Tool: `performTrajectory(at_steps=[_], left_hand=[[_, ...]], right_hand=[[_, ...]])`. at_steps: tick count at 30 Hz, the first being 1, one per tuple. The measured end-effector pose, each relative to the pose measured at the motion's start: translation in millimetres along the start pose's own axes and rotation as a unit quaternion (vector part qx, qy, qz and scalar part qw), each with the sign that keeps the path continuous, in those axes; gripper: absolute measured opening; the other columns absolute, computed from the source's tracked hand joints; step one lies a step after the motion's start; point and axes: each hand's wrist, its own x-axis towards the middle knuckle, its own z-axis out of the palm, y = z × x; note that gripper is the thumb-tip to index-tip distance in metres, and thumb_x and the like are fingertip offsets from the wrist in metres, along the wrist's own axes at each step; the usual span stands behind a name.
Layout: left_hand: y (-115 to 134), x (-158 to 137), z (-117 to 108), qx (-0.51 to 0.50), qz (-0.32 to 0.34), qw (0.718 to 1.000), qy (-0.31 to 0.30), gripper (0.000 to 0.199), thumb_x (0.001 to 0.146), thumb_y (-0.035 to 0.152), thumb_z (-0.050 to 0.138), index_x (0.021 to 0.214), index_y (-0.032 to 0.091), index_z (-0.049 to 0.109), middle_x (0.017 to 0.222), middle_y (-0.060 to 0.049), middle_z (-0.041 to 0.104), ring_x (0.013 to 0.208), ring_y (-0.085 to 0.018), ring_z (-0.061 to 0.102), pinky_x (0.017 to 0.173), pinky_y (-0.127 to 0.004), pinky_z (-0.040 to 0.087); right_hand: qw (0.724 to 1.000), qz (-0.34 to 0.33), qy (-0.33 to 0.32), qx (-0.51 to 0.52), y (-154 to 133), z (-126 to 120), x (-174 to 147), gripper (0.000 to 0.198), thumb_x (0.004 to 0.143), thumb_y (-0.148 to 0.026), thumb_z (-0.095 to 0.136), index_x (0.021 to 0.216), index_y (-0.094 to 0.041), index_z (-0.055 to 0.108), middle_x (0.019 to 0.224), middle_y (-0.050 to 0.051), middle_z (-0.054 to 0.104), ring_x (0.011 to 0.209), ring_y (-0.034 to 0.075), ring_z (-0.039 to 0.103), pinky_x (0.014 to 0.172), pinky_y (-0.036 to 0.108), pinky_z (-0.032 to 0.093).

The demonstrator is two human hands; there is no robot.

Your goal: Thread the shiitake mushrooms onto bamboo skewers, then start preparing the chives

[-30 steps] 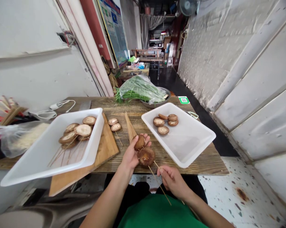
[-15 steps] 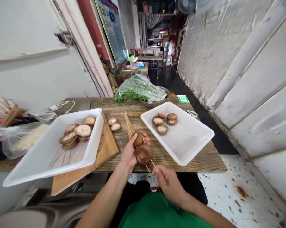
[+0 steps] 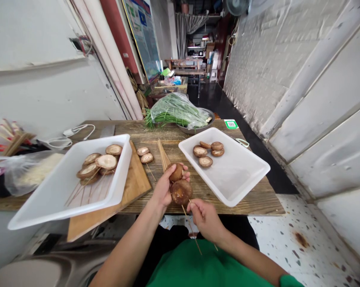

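Observation:
Two brown shiitake mushrooms (image 3: 181, 192), caps up, sit one behind the other in my left hand (image 3: 165, 185), whose fingers are closed round the rear one. Two thin bamboo skewers (image 3: 192, 226) run from the front cap toward my body. My right hand (image 3: 206, 221) pinches the right-hand skewer close below the cap. Beyond my left hand a bundle of loose skewers (image 3: 163, 154) lies on the wooden table. Left of it are two skewered mushrooms (image 3: 146, 158), undersides up.
A white tray (image 3: 123, 175) with several skewered mushrooms rests partly on a wooden board (image 3: 138, 181) at left. Another white tray (image 3: 233, 185) at right holds several mushrooms. Behind are bagged green chives (image 3: 174, 111) over a metal bowl (image 3: 208, 123), and green-handled scissors (image 3: 242, 142).
My right hand has slid up the skewer toward the front mushroom, and the skewer tails reach less far toward me. My left hand keeps its hold. The view has shifted slightly.

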Motion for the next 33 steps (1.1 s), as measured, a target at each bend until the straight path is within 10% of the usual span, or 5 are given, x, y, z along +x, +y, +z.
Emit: performTrajectory(at_steps=[21, 33], left_hand=[[7.0, -36.7, 45.6, 0.085, 0.08, 0.992, -0.044, 0.022, 0.079, 0.028, 0.057, 0.098, 0.016, 0.056, 0.099, -0.009, 0.065, 0.076, -0.02, 0.065, 0.066, -0.031, 0.052], [4.7, -33.8, 41.6, 0.067, 0.06, 0.995, -0.043, 0.023, 0.08, 0.031, 0.054, 0.097, 0.016, 0.056, 0.09, -0.008, 0.067, 0.07, -0.018, 0.065, 0.063, -0.031, 0.051]], right_hand=[[0.969, -0.209, 0.07, -0.112, 21.1, -7.7, -22.6, 0.02, 0.09, -0.015, 0.034, 0.093, -0.017, 0.053, 0.066, 0.001, 0.054, 0.055, 0.013, 0.05, 0.056, 0.023, 0.04], [0.984, -0.137, 0.066, -0.097, -3.8, -6.2, -23.2, 0.023, 0.091, -0.019, 0.033, 0.077, -0.018, 0.05, 0.055, -0.003, 0.04, 0.048, 0.012, 0.043, 0.05, 0.023, 0.035]])
